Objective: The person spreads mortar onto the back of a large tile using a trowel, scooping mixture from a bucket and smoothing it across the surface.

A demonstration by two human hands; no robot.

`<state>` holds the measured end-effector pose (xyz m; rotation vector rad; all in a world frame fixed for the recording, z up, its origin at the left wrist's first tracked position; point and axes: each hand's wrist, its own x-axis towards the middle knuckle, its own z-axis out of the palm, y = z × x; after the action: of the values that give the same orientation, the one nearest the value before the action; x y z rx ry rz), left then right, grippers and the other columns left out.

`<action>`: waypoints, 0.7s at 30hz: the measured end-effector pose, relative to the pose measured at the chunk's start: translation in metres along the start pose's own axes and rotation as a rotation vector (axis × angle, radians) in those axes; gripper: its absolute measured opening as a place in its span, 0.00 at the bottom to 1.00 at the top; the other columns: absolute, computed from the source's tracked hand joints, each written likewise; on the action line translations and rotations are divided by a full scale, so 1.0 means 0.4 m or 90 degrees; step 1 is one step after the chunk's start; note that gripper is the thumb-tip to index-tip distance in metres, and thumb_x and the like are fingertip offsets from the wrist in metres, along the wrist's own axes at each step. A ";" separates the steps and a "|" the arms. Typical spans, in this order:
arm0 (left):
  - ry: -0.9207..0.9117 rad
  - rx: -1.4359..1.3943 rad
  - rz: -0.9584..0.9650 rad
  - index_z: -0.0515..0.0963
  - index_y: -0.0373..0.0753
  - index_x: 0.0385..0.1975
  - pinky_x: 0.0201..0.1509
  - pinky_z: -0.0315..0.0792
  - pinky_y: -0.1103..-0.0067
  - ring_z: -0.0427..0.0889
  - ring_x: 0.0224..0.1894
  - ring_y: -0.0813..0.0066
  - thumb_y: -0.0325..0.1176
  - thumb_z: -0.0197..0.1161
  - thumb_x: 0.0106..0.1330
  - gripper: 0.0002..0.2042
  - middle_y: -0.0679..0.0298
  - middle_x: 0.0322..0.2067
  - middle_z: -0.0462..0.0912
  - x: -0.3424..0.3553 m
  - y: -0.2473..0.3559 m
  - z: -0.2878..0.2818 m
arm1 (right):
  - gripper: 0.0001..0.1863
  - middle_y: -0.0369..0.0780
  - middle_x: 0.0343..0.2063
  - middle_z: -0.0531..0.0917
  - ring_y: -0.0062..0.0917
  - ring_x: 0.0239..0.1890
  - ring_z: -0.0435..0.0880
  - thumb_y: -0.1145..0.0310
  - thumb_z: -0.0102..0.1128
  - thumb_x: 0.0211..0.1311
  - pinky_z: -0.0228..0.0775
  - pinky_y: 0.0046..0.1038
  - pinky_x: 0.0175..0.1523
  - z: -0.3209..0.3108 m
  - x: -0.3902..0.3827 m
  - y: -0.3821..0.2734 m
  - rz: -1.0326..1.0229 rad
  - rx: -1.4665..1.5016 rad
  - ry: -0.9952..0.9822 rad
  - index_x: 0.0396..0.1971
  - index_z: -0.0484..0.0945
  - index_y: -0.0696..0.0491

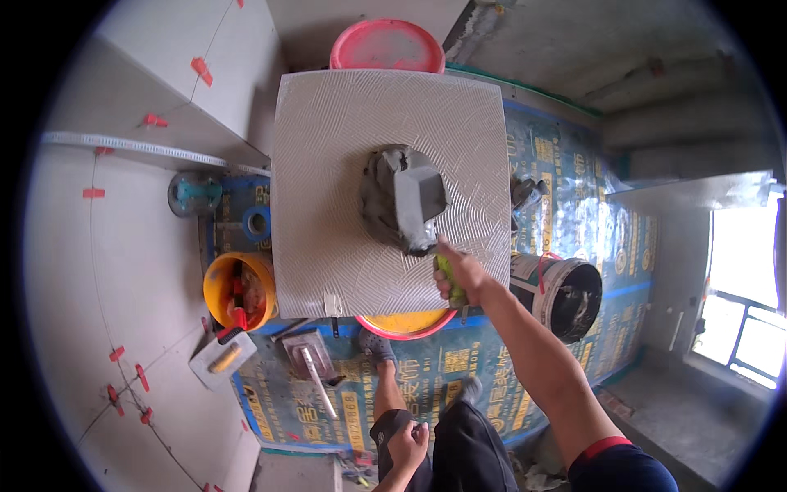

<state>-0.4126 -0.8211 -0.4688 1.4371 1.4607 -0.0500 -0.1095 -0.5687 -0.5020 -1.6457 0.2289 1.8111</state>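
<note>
- Head view: right hand [459,277] has its fingers wrapped around a green-handled trowel [420,203].
- Trowel blade rests on a grey mortar heap [381,197] at the centre of a large ribbed tile [328,164].
- Left hand [407,445] lies on the knee, fingers loosely curled and holding nothing.
- Tile lies across a red bucket [385,43].

This is a room under renovation, a tiling site: pale floor tiles [123,271] joined with red levelling clips [93,193], bare concrete walls [574,41], blue protective sheeting [566,213], mortar buckets [568,295] and trowels [223,358] around a large ribbed tile [344,164].
</note>
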 end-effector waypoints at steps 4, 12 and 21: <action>0.014 -0.056 -0.040 0.75 0.37 0.21 0.25 0.70 0.69 0.78 0.21 0.57 0.40 0.62 0.59 0.13 0.58 0.18 0.77 0.017 0.044 0.028 | 0.31 0.44 0.25 0.78 0.30 0.26 0.80 0.39 0.44 0.64 0.72 0.35 0.30 -0.021 0.023 0.019 -0.031 -0.481 0.024 0.37 0.71 0.56; 0.097 -0.091 -0.160 0.74 0.37 0.20 0.25 0.70 0.68 0.79 0.21 0.56 0.40 0.61 0.60 0.13 0.56 0.16 0.77 0.096 0.122 0.044 | 0.31 0.49 0.32 0.83 0.44 0.39 0.83 0.39 0.45 0.62 0.74 0.44 0.42 -0.063 0.062 -0.290 -0.280 -1.317 0.102 0.44 0.69 0.56; 0.181 -0.108 -0.314 0.75 0.38 0.22 0.29 0.72 0.68 0.80 0.24 0.56 0.40 0.61 0.59 0.12 0.57 0.19 0.78 0.063 0.219 0.188 | 0.30 0.35 0.16 0.68 0.20 0.13 0.66 0.34 0.45 0.61 0.62 0.28 0.18 -0.073 0.182 -0.314 -0.005 -0.335 -0.024 0.25 0.64 0.51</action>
<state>-0.2945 -0.8273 -0.4676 0.9480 1.9789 -0.0266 -0.0119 -0.4634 -0.5377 -1.9490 -0.2978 2.0048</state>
